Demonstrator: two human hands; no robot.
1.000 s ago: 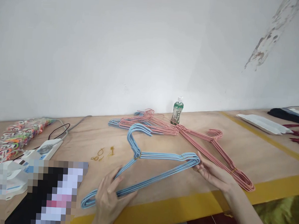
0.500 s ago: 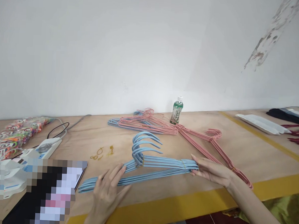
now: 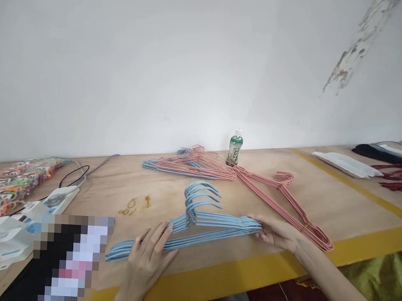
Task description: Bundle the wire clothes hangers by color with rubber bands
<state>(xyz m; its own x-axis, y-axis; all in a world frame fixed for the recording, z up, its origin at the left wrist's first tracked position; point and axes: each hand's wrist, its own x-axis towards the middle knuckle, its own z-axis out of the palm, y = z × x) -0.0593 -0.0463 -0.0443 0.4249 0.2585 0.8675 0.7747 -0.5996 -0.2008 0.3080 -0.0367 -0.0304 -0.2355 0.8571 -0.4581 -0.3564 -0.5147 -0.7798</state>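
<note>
A bundle of blue clothes hangers lies before me near the table's front edge, hooks up and pointing right. Yellow rubber bands go around the hook necks and the right shoulder. My left hand is over the bundle's left part, fingers across the wires and thumb on the near side. Around the right end, my right hand grips the hangers; its fingertips are partly hidden. Behind it a bundle of pink hangers has a band at its near shoulder. Several loose yellow rubber bands lie to the left.
More blue and pink hangers are piled near the wall beside a drink bottle. At left are a power strip, packaged colourful goods and a blurred-out flat object. White trays and dark cloth are at far right.
The hook end of the blue bundle has tipped slightly lower and to the right. Both hands keep their places on it; the whole view has shifted a little.
</note>
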